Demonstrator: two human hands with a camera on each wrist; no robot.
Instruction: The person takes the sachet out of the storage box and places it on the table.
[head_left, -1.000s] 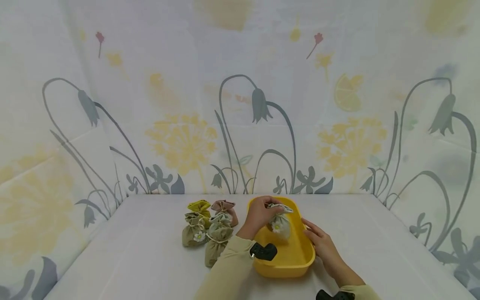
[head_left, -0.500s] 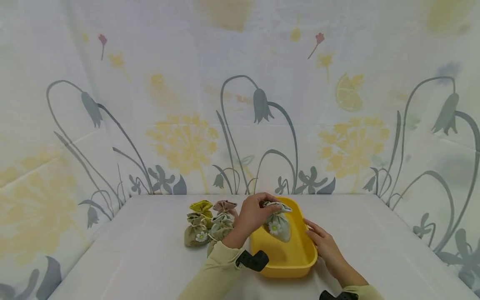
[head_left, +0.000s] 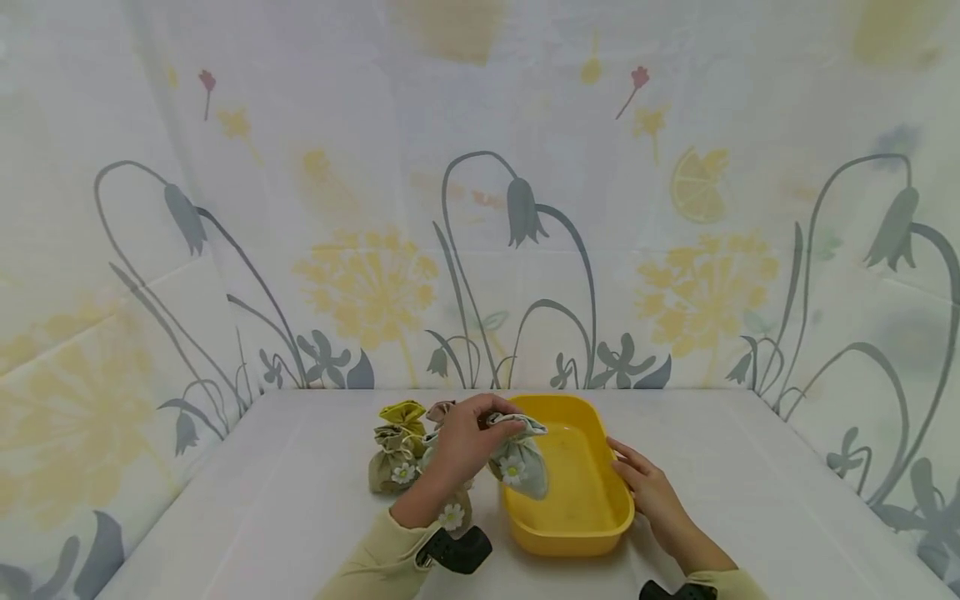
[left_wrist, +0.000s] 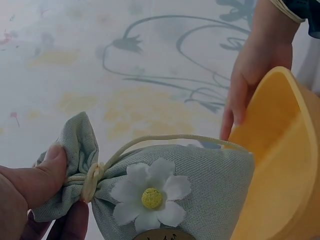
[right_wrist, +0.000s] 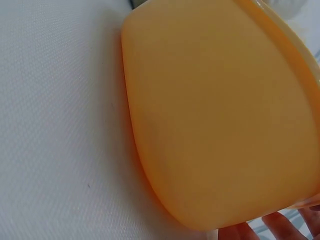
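In my left hand (head_left: pixel 459 443) is a pale grey-green drawstring pouch (head_left: pixel 531 473), pinched by its gathered neck between thumb and fingers. A white fabric daisy (left_wrist: pixel 150 196) with a yellow centre and a cream cord show on it in the left wrist view. It hangs tilted above the left rim of a yellow plastic tub (head_left: pixel 568 543). My right hand (head_left: pixel 654 498) touches the tub's right side with fairly straight fingers; only some fingertips (right_wrist: pixel 280 227) show in the right wrist view. Nothing is visible inside the tub.
Left of the tub, several more pouches stand grouped: a mustard one (head_left: pixel 403 414), an olive one (head_left: pixel 390 471) with a daisy, and others partly hidden behind my left hand and forearm. A white cloth (head_left: pixel 225 500) covers the table, with a floral curtain (head_left: pixel 480 208) behind.
My left hand has moved left with the pouch, from over the tub's middle to its left rim. My right hand stays at the tub's side.
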